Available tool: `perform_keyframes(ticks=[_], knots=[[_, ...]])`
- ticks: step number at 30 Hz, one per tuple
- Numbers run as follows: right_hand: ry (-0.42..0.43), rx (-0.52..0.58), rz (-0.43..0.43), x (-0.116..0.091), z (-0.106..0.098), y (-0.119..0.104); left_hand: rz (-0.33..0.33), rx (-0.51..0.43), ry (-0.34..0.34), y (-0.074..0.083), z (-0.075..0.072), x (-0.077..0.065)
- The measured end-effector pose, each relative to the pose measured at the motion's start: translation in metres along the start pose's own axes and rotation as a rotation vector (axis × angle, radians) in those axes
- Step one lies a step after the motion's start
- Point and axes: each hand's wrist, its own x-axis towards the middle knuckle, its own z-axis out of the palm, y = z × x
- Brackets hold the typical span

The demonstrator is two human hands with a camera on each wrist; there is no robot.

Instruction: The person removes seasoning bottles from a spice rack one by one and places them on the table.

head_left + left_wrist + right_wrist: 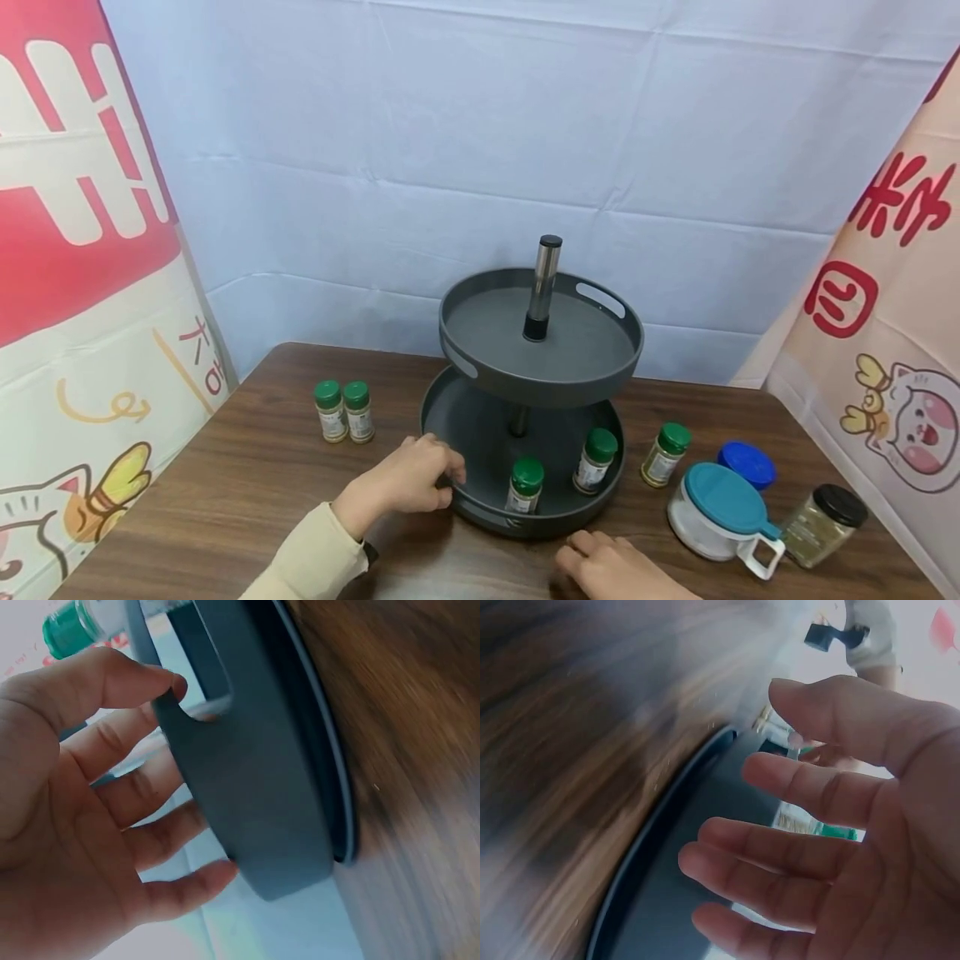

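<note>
A dark grey two-tier turntable organizer (547, 383) with a metal post stands on the table. My left hand (408, 477) is at the left rim of its lower tray. In the left wrist view, the thumb and fingers hold that rim (247, 772) beside the handle cutout. Loosely extended, the fingers of my right hand (618, 568) are by the tray's front right; the right wrist view shows them beside the tray wall (682, 847), and contact is unclear. Two green-capped seasoning jars stand in the lower tray, one at the front (524, 485) and one at the right (595, 460).
Two green-capped jars (344, 412) stand at the left, another (665, 454) right of the organizer. Farther right are a white container with a teal lid (723, 508), a blue lid (747, 464) and a black-capped jar (823, 525). A pale cloth (525, 125) hangs behind.
</note>
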Motion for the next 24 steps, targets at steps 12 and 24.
perform_keyframes(ticks=[12,24], knots=[[-0.043,0.1,0.209,-0.037,-0.031,0.013,0.141,0.095,0.075,0.025,0.009,0.005],[-0.07,0.183,0.354,-0.045,-0.11,-0.058,0.192,0.069,0.092,0.029,0.01,0.006]])
